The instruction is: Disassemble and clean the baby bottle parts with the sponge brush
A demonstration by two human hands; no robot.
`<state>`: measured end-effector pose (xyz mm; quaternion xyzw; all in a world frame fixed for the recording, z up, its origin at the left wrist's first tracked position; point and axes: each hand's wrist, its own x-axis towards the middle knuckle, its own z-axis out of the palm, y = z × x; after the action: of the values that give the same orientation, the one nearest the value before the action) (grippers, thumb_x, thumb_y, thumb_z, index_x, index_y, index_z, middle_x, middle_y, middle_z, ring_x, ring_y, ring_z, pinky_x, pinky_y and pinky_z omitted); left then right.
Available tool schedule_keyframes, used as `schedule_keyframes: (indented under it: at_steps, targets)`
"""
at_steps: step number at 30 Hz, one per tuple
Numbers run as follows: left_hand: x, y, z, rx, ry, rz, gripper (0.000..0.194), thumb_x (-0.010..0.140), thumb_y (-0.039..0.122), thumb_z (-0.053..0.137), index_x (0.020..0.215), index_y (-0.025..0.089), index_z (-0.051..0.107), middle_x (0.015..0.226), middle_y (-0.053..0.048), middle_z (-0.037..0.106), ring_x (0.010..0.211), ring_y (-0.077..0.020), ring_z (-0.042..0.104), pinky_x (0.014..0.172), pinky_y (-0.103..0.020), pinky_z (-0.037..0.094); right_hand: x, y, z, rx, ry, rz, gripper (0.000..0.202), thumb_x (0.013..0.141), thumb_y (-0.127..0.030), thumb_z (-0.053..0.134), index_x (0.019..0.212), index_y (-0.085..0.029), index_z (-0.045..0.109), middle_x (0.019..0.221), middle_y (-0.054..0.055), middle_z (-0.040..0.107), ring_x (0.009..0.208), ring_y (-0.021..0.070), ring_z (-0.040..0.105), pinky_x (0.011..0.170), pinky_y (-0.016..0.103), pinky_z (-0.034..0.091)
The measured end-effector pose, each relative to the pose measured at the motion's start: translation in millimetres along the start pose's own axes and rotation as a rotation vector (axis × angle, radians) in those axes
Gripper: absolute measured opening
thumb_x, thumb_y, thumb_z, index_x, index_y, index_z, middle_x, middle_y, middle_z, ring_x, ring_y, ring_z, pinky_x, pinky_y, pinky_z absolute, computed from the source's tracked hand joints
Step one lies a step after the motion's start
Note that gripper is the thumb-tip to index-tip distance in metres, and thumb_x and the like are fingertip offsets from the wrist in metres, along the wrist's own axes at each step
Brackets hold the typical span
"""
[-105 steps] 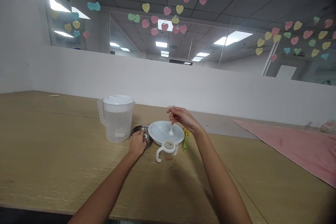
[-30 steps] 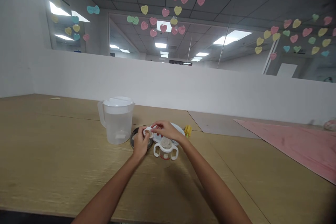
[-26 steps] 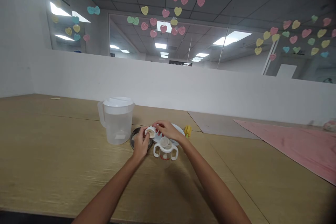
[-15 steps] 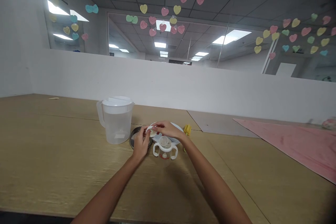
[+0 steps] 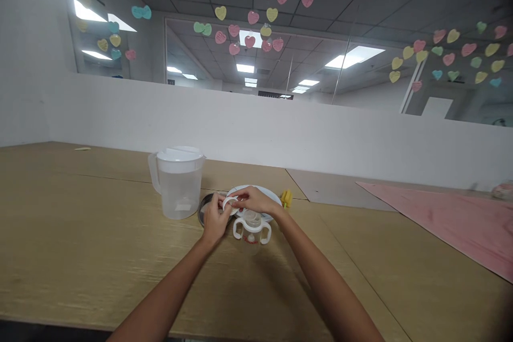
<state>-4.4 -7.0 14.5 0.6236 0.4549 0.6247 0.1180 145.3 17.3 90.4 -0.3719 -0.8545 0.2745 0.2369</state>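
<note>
Between them, my left hand [image 5: 215,220] and my right hand [image 5: 252,199] grip a small white ring-shaped lid [image 5: 229,203], fingers closed on its opposite sides. Just in front stands a clear baby bottle [image 5: 251,234] with two white handles and red print, its top uncapped. A round dark metal dish [image 5: 203,215] lies under and behind my left hand. Behind my right hand is a white plate [image 5: 269,192] with small red items on it, mostly covered by the fingers.
A translucent lidded pitcher [image 5: 181,187] stands left of the dish. A yellow object [image 5: 286,198] sits at the plate's right edge. Farther right, a pink cloth [image 5: 449,214] lies on the table [image 5: 100,256], and a white wall [image 5: 256,128] rises behind.
Both hands stay in nearly the same place around the lid. The lid has tilted slightly and my fingers have shifted a little on it.
</note>
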Motion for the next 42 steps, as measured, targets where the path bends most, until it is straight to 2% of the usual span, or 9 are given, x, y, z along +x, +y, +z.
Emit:
schedule_keyframes:
  at_steps: [8, 13, 17, 22, 25, 30, 33, 37, 42]
  targets:
    - [1, -3, 1.9, 0.044, 0.041, -0.007, 0.012, 0.072, 0.031, 0.049, 0.069, 0.020, 0.047, 0.058, 0.004, 0.053, 0.053, -0.0113, 0.048, 0.055, -0.022, 0.037, 0, -3, 2, -0.026, -0.008, 0.000, 0.038, 0.077, -0.036, 0.060, 0.111, -0.021, 0.066, 0.070, 0.000, 0.066, 0.063, 0.0136, 0.059, 0.061, 0.023, 0.044]
    - [2, -5, 2.4, -0.002, 0.038, -0.009, 0.015, 0.074, 0.033, 0.051, 0.069, 0.019, 0.049, 0.054, 0.005, 0.051, 0.049, -0.0099, 0.047, 0.051, -0.020, 0.036, 0, -2, 2, -0.041, 0.015, 0.006, 0.035, 0.077, -0.036, 0.059, 0.107, -0.020, 0.067, 0.077, 0.001, 0.067, 0.066, 0.0133, 0.058, 0.064, 0.024, 0.044]
    - [3, -6, 1.2, -0.190, -0.030, -0.037, 0.022, 0.080, 0.039, 0.049, 0.085, 0.018, 0.056, 0.071, -0.001, 0.064, 0.061, -0.0126, 0.059, 0.058, -0.023, 0.045, 3, -1, 1, -0.044, 0.177, 0.015, 0.035, 0.073, -0.035, 0.064, 0.103, -0.018, 0.066, 0.086, 0.003, 0.066, 0.074, 0.0138, 0.057, 0.069, 0.025, 0.044]
    - [1, -3, 0.1, -0.153, -0.080, 0.033, 0.029, 0.082, 0.039, 0.050, 0.100, 0.018, 0.058, 0.096, -0.008, 0.065, 0.084, -0.0176, 0.061, 0.065, -0.026, 0.049, 4, -3, 0, -0.046, 0.306, -0.031, 0.022, 0.072, -0.024, 0.063, 0.092, -0.018, 0.067, 0.083, 0.002, 0.062, 0.078, 0.0140, 0.054, 0.073, 0.026, 0.043]
    - [1, -3, 1.6, -0.138, -0.073, 0.068, 0.034, 0.083, 0.039, 0.050, 0.108, 0.017, 0.057, 0.103, -0.009, 0.063, 0.088, -0.0183, 0.060, 0.070, -0.027, 0.050, 3, -6, -1, -0.069, 0.287, -0.046, 0.021, 0.071, -0.017, 0.061, 0.090, -0.020, 0.069, 0.090, 0.003, 0.062, 0.084, 0.0154, 0.054, 0.076, 0.027, 0.043]
    - [1, -6, 3.7, -0.106, -0.139, 0.044, 0.038, 0.086, 0.043, 0.045, 0.110, 0.017, 0.059, 0.086, -0.006, 0.067, 0.074, -0.0168, 0.061, 0.069, -0.028, 0.048, 5, -6, 2, -0.021, 0.293, -0.041, 0.029, 0.070, -0.019, 0.066, 0.099, -0.019, 0.067, 0.095, 0.004, 0.062, 0.086, 0.0152, 0.055, 0.076, 0.027, 0.044]
    - [0, -6, 3.1, -0.127, -0.124, 0.005, 0.039, 0.087, 0.044, 0.042, 0.110, 0.017, 0.058, 0.080, -0.005, 0.067, 0.072, -0.0175, 0.062, 0.069, -0.028, 0.047, 7, -4, 5, 0.031, 0.320, -0.028, 0.038, 0.066, -0.024, 0.071, 0.103, -0.018, 0.065, 0.093, 0.004, 0.062, 0.085, 0.0147, 0.056, 0.076, 0.027, 0.045]
    - [-1, -4, -0.4, -0.063, -0.091, 0.009, 0.036, 0.088, 0.044, 0.039, 0.105, 0.018, 0.058, 0.078, -0.004, 0.066, 0.070, -0.0174, 0.061, 0.068, -0.028, 0.045, 5, -8, 5, -0.006, 0.295, -0.053, 0.028, 0.069, -0.029, 0.069, 0.094, -0.016, 0.068, 0.093, 0.006, 0.064, 0.083, 0.0149, 0.057, 0.074, 0.027, 0.045]
    - [-1, -4, -3.9, 0.016, -0.060, 0.092, 0.031, 0.088, 0.039, 0.040, 0.103, 0.018, 0.057, 0.095, -0.006, 0.065, 0.080, -0.0175, 0.059, 0.073, -0.028, 0.045, 2, -13, 2, -0.014, 0.212, -0.083, 0.026, 0.068, -0.034, 0.070, 0.089, -0.018, 0.071, 0.088, 0.005, 0.067, 0.078, 0.0149, 0.058, 0.071, 0.026, 0.045]
